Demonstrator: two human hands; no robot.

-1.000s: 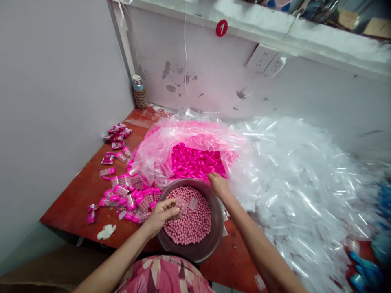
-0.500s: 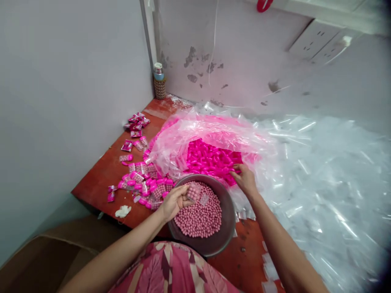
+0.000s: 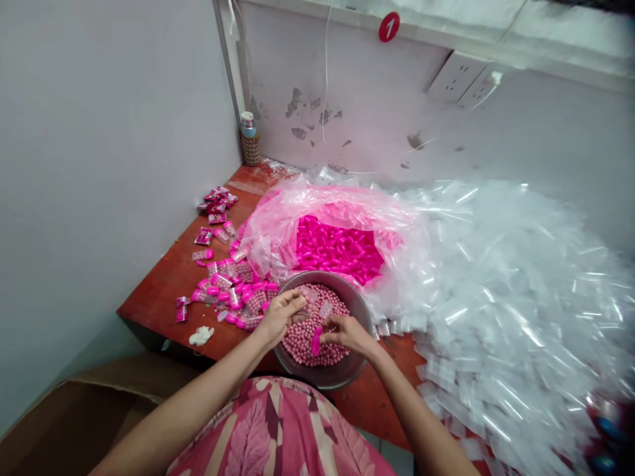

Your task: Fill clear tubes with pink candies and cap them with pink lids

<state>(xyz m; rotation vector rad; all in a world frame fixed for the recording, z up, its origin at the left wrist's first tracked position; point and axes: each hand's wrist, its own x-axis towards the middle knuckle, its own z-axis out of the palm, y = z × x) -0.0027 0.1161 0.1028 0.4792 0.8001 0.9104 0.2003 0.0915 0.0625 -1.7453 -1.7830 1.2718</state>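
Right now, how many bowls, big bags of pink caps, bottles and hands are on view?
Metal bowl: 1
Big bag of pink caps: 1
Bottle: 1
Hands: 2, left hand pinching a small packet, right hand holding a pink cap
Total: 5

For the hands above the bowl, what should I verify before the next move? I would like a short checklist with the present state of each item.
1. Left hand grips the clear tube: ok.
2. Right hand grips the pink cap: ok.
3. Both hands are over the metal bowl, so anything dropped should land inside: ok.
4. Clear tube is filled with pink balls: cannot tell, blurred.
5. Tube opening faces the cap: cannot tell.
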